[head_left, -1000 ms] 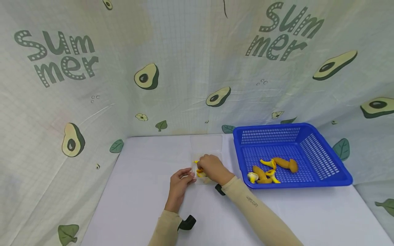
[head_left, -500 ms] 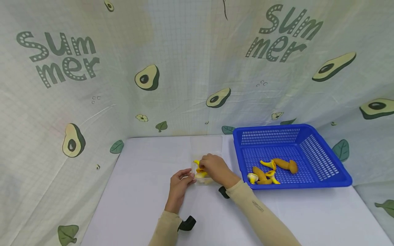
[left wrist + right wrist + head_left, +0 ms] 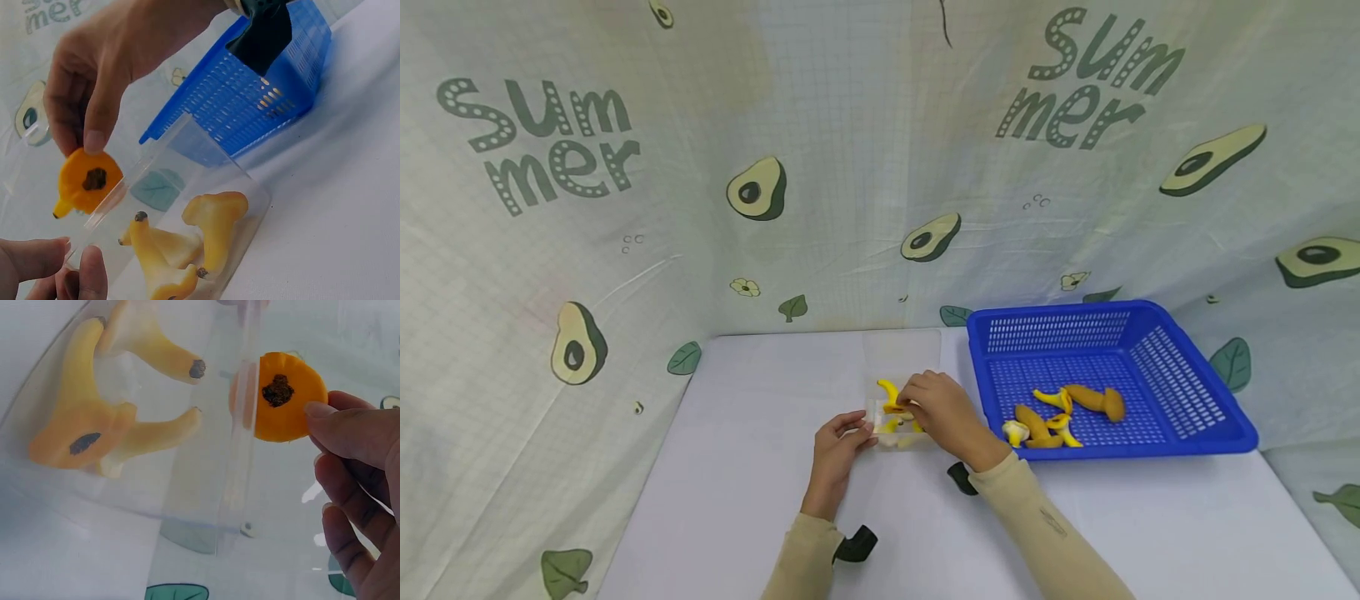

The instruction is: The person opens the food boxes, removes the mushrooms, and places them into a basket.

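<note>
Mushroom: yellow, with a round, dark-centred cap, raised at the open top of the clear box; whether it touches the rim I cannot tell.
Right hand: the nearer of the two, thumb and fingertips pinching the cap's edge.
Long axis: in the head view the stem points to about 11 o'clock from the cap.
From the pinch: the mushroom lies at 9 to 10 o'clock of the right hand in the head view, and at about 9 o'clock of the fingertips in the right wrist view.
Box: three yellow mushrooms lie inside, stems turned different ways; the lid stands open toward 12 o'clock.
Left hand: at the box's 8 o'clock corner, thumb and fingers gripping the edge.
Blue basket: at 3 o'clock of the box on the table, with mixed mushrooms between its 6 and 8 o'clock.
Printed cloth: hung at 12 o'clock, behind the table.
</note>
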